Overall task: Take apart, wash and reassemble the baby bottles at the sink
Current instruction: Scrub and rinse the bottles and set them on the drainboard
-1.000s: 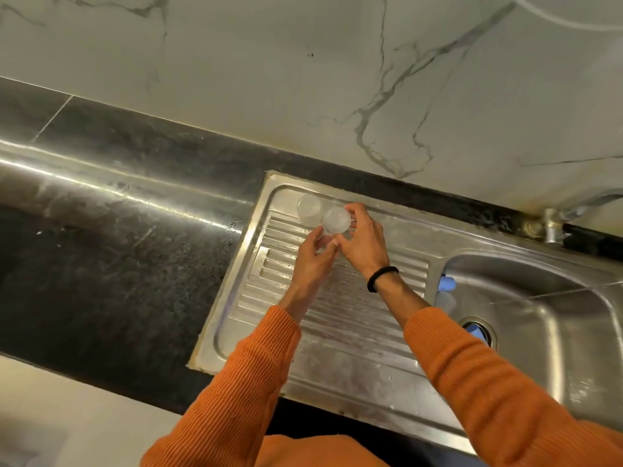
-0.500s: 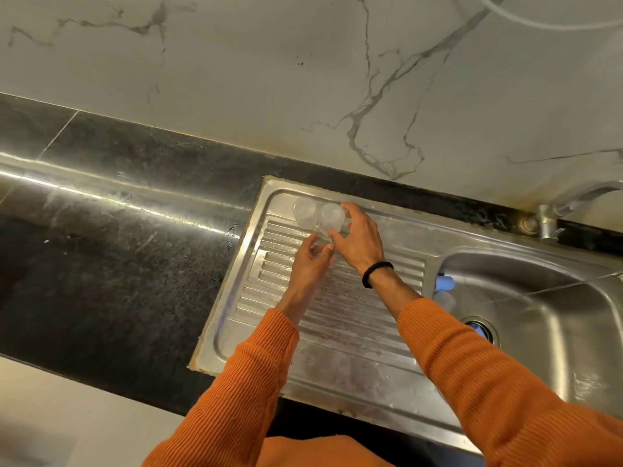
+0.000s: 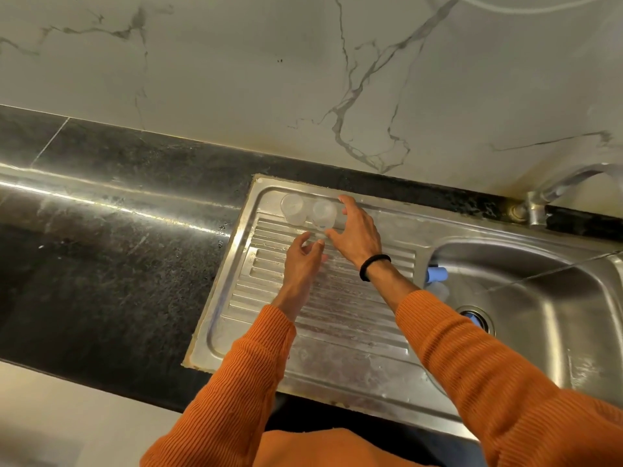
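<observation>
Two clear bottle bodies stand side by side at the far left corner of the steel drainboard [image 3: 337, 332]: the left bottle [image 3: 292, 207] and the right bottle [image 3: 324, 213]. My right hand [image 3: 358, 232] hovers just right of the right bottle, fingers spread and relaxed, holding nothing. My left hand [image 3: 305, 256] is below the bottles with loosely bent fingers, empty. In the sink basin [image 3: 556, 298] a blue bottle part [image 3: 437, 274] lies at the left wall, with a pale part [image 3: 438, 289] just under it. Another blue piece [image 3: 477, 320] sits at the drain.
A black stone counter [image 3: 101, 264] stretches to the left of the drainboard. The metal tap [image 3: 556, 190] rises at the back right against the marble wall [image 3: 303, 79]. Orange sleeves cover both my forearms.
The right bottle, gripped by both hands a second ago, now stands beside the left bottle. Both hands have let go and drawn slightly back.
</observation>
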{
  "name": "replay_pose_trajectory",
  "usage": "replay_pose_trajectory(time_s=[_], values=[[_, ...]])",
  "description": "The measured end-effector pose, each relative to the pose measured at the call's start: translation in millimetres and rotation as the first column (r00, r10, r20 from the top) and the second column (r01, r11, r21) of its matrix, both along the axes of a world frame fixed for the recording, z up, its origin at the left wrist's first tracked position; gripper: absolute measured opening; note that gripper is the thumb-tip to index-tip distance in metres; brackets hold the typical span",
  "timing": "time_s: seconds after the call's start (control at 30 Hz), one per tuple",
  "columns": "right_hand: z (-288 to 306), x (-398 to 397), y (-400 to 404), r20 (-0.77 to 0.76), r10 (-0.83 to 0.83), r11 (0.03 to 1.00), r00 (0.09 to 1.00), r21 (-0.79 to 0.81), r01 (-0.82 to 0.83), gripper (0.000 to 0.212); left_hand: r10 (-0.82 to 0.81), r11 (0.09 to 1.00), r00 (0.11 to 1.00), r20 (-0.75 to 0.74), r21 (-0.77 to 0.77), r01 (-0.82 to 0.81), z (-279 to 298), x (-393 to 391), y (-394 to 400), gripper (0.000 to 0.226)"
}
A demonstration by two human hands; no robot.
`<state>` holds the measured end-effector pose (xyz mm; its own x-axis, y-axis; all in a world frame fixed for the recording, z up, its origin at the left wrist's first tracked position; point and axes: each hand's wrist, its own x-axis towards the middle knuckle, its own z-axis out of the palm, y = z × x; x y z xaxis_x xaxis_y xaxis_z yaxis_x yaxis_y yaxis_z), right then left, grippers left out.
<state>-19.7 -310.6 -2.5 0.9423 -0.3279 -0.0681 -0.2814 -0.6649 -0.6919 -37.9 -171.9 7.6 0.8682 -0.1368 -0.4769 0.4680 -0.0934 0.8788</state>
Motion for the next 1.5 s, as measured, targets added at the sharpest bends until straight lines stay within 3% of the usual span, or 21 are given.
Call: replay_pose_trajectory(time_s=[0.3,0.53,0.6,0.7,0.77,0.87,0.97,1.07,1.2,1.27,1.33,1.4,1.5], values=[[0.0,-52.2,-44.8,-0.016,-0.077,0.992,0.997,0.096,0.078,0.073,0.091,0.996,0.989,-0.12,0.004,-0.091,-15.4,-15.8,-44.5,0.033],[-23.7,-130.5,-139.3,0.046,-0.414,0.9,0.909,0.166,0.402,0.028,-0.104,0.993,0.981,-0.162,-0.079,0.093,-12.2,-71.4,-143.2,0.02],[-39.7,-149.8,-171.0,-0.041,-0.485,0.862,0.873,0.143,0.486,0.023,-0.141,0.987,0.967,-0.211,-0.108,0.12,-13.5,-88.1,-171.3,0.013],[-69.9,-169.3,-204.6,-0.402,-0.356,0.882,0.843,0.153,0.445,0.041,-0.091,0.992,0.962,-0.257,-0.104,0.066,-25.3,-108.3,-197.9,0.01],[-87.6,-177.8,-211.8,-0.524,-0.188,0.907,0.831,0.232,0.352,0.051,-0.021,0.995,0.967,-0.253,-0.097,-0.004,-34.9,-116.0,-205.2,0.015],[-105.0,-181.6,-211.8,-0.577,0.033,0.945,0.816,0.285,0.163,0.051,0.058,0.994,0.969,-0.239,-0.078,-0.079,-40.6,-121.9,-206.9,0.019],[-115.4,-178.8,-208.1,-0.643,0.113,0.875,0.758,0.425,0.231,0.05,0.105,0.99,0.969,-0.225,-0.069,-0.124,-41.4,-123.2,-207.6,0.017],[-118.1,-172.6,-206.3,-0.63,0.096,0.836,0.771,0.472,0.281,0.033,0.122,0.988,0.969,-0.215,-0.068,-0.14,-41.1,-123.7,-207.6,0.013],[-107.5,-179.6,-222.1,-0.577,-0.166,0.598,0.8,0.586,0.547,0.019,0.083,0.997,0.981,-0.176,0.009,-0.083,-40.1,-127.4,-217.0,0.025],[-96.2,-187.7,-244.2,-0.559,-0.305,0.387,0.771,0.667,0.637,0.02,0.05,0.998,0.986,-0.156,0.032,-0.045,-35.5,-128.9,-228.8,0.019],[-81.3,-193.5,-274.6,-0.622,-0.394,0.109,0.676,0.699,0.707,0.024,-0.025,0.999,0.99,-0.135,0.033,0.03,-31.7,-131.6,-247.0,0.019],[-62.0,-196.6,-304.9,-0.697,-0.339,-0.128,0.632,0.7,0.702,0.028,-0.115,0.99,0.989,-0.094,0.07,0.122,-28.1,-135.0,-270.4,0.017],[-34.6,-195.5,-333.8,-0.669,-0.232,-0.305,0.706,0.74,0.6,0.034,-0.341,0.922,0.935,0.101,0.23,0.312,-16.6,-141.4,-307.8,0.031]])
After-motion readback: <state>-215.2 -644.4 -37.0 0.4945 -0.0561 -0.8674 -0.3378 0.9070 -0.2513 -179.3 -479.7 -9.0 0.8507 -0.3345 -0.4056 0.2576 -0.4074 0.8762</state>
